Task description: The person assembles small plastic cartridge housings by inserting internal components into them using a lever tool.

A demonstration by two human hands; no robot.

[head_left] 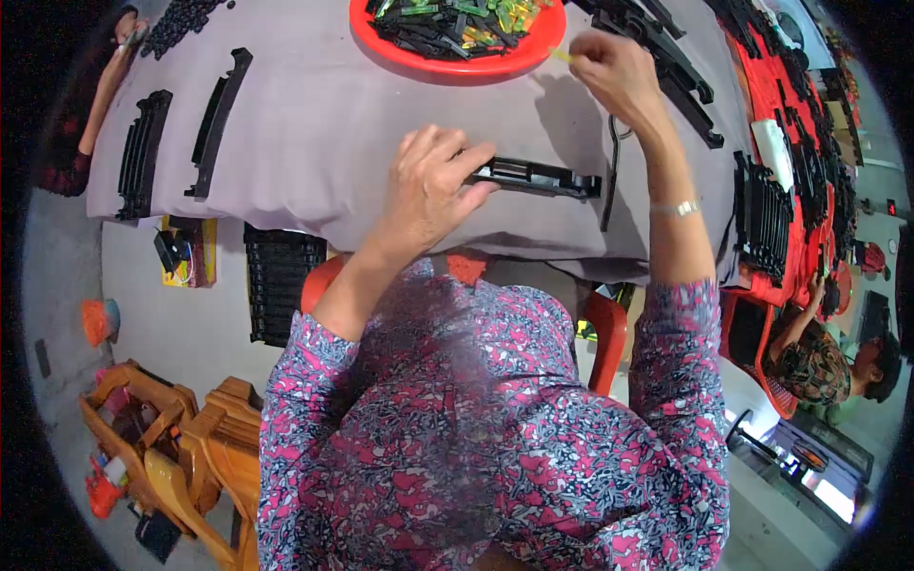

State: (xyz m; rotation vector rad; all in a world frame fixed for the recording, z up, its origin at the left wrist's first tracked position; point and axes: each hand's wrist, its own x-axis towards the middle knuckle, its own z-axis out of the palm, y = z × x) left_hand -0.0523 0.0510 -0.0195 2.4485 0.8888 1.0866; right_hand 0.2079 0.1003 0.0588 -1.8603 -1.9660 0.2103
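My left hand (433, 181) rests on the grey cloth-covered table (324, 124) and grips the near end of a long black plastic part (538, 178) lying flat. My right hand (617, 67) is raised beside the red tray (457, 62) and pinches a small yellow-green piece (562, 54) between thumb and fingers. The tray holds a heap of small black and green pieces. A thin black strip (609, 171) lies on the cloth just right of the black part.
Curved black plastic parts (214, 124) lie at the table's left, more black parts (666, 67) at the right, a stack (762, 214) on a red surface. Another person's arm (105, 86) reaches in at far left; a person (819, 357) sits at right. Wooden furniture (181, 447) stands lower left.
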